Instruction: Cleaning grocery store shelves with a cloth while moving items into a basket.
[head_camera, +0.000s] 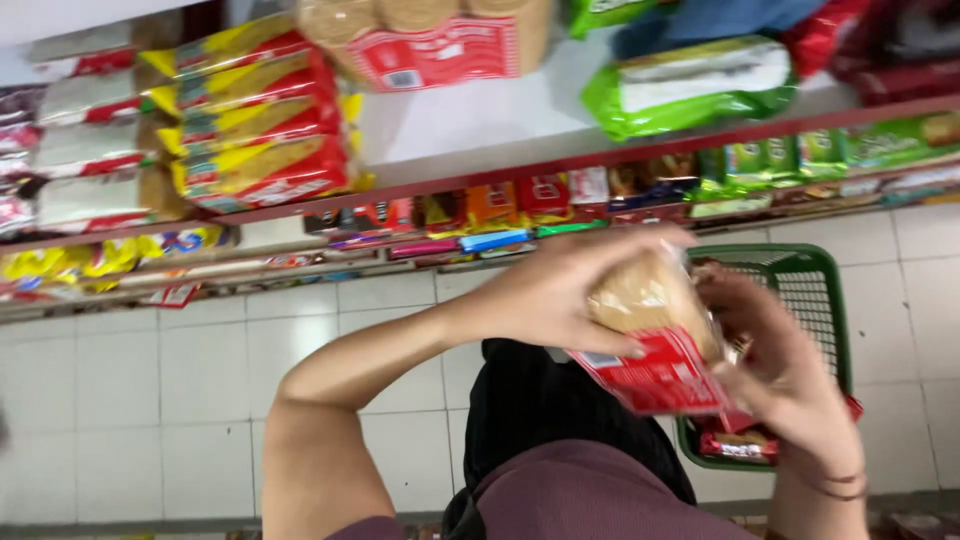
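A clear packet of round tan biscuits with a red label (655, 335) is gripped between both my hands in front of my chest. My left hand (555, 290) wraps over its top and left side. My right hand (785, 375) holds its right end from below. Just behind and under the packet stands a green wire shopping basket (825, 290) on the tiled floor, with a red packet (735, 445) lying in it.
Store shelves run across the top: stacked yellow-and-red packets (255, 115), another red-labelled biscuit packet (430, 40), a green-wrapped pack (690, 90), and lower rows of small colourful packets (500, 215). White floor tiles (150, 400) lie at the left.
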